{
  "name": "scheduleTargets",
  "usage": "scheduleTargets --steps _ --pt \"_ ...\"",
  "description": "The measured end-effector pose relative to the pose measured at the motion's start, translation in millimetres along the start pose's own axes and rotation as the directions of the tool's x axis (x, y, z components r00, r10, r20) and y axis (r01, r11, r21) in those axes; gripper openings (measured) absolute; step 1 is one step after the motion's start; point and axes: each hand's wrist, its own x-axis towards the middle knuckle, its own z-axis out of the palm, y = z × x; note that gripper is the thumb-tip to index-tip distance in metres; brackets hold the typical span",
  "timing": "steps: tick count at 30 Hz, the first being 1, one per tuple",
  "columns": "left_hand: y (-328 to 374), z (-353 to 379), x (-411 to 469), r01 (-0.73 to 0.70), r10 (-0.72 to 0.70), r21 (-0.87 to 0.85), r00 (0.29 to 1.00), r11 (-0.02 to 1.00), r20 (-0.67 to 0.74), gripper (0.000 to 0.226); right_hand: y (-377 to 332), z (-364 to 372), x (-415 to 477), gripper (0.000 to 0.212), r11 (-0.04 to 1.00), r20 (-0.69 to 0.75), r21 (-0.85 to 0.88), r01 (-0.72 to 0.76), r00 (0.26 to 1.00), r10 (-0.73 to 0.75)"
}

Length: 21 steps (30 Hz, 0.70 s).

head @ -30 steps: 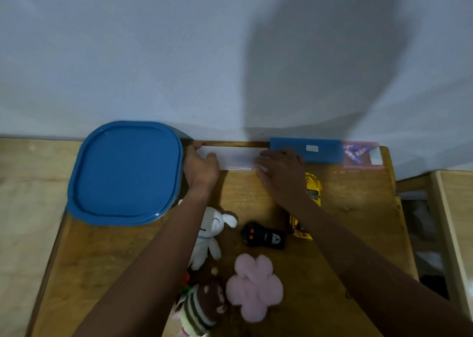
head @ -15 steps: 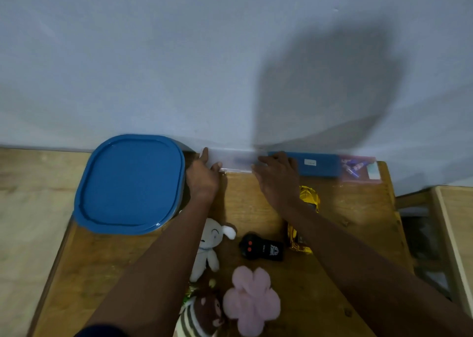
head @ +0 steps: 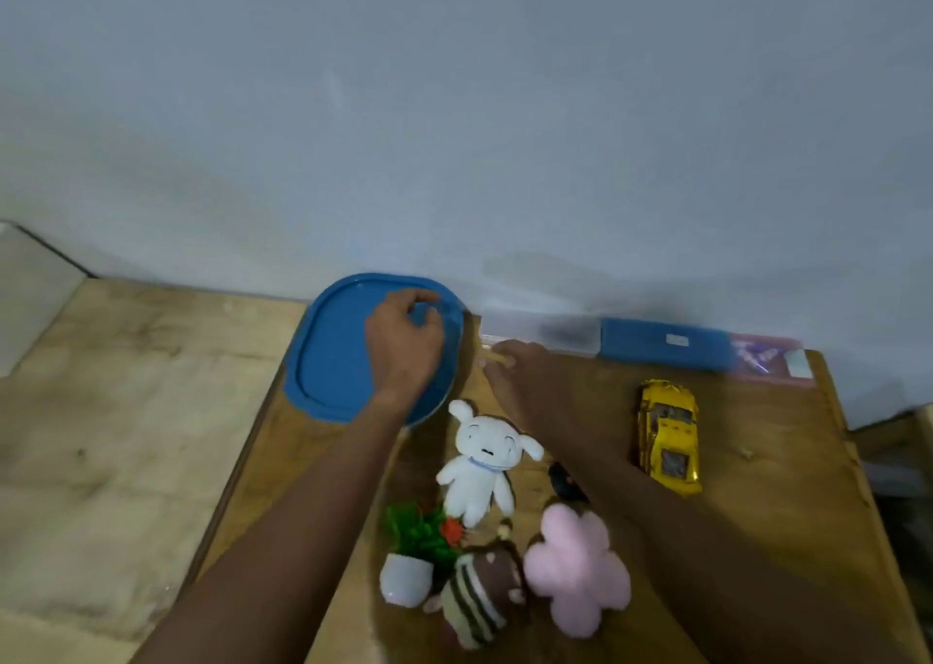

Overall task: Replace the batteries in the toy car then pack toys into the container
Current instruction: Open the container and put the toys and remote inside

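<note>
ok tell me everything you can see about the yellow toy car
The yellow toy car is a glossy sports-car shape, shiny plastic or metal by its look, with dark windows. It sits upright on the wooden table, right of centre, its length running roughly from wall to camera. Wheels are hidden from above. Nothing touches it: the right forearm passes left of it in the view with a gap, and the blue case lies beyond it by the wall. Its battery cover cannot be seen.

Head cam, close, looks fwd/down at table (head: 757, 461), wall (head: 454, 108) behind
</note>
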Motion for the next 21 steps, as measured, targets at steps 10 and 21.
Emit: scheduleTargets --steps 10,21 --pt "-97 -127 48 0.289 -0.333 0.365 0.941 0.885 0.063 0.049 -72 77 0 0.069 0.949 -0.019 0.160 -0.271 0.961 0.277" --pt "-121 -143 55 0.345 -0.397 0.246 0.895 0.906 0.204 0.019 -94 66 -4 0.023 0.920 -0.127 0.047 -0.389 0.911 0.392"
